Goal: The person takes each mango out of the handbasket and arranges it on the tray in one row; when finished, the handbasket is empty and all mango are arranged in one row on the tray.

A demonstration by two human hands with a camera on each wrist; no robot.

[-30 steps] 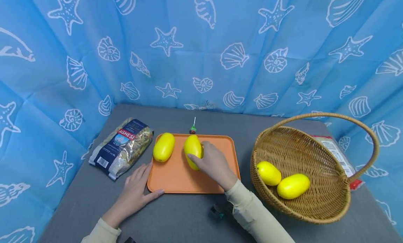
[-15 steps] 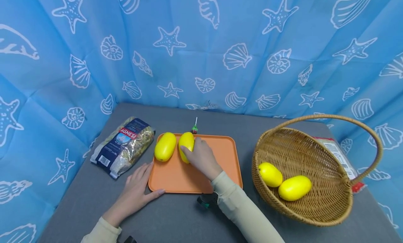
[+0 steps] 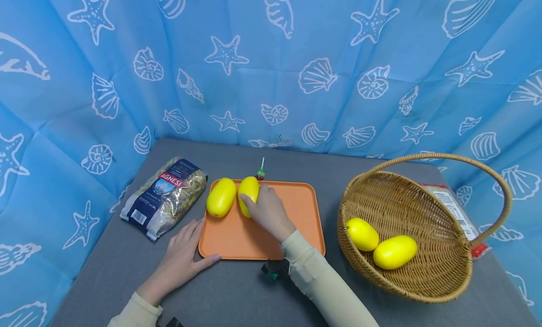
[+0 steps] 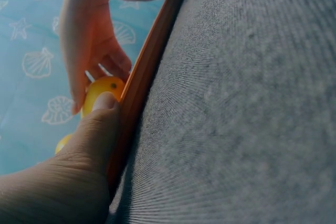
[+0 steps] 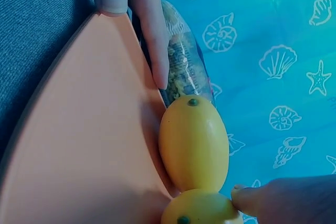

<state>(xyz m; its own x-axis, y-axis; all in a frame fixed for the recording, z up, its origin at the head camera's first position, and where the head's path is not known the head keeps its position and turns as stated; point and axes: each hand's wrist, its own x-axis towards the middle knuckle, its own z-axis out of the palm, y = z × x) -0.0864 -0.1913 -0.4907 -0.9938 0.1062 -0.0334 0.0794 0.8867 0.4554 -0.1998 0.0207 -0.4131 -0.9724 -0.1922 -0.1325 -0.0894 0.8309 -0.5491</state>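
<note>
Tray [image 3: 301,211]: right-side yellow fruit [image 3: 248,187] is gripped by the right hand [image 3: 271,212], between thumb and fingers.
Left hand [image 3: 185,251]: fingers extended, tray's edge touched.

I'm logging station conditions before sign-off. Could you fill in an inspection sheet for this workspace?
Surface: gray fabric-covered table.
Job's things: orange tray bearing left fruit and right fruit, both yellow; wicker basket holding two more yellow fruits.
Clutter: AGNESI bag left of the tray; lollipop beyond it; packet partly hidden behind the basket.
Grips: left grip rests at the tray's near left corner; right grip holds the right fruit.
Cables: nothing seen.
Surroundings: blue curtain with white shell and starfish prints.
</note>
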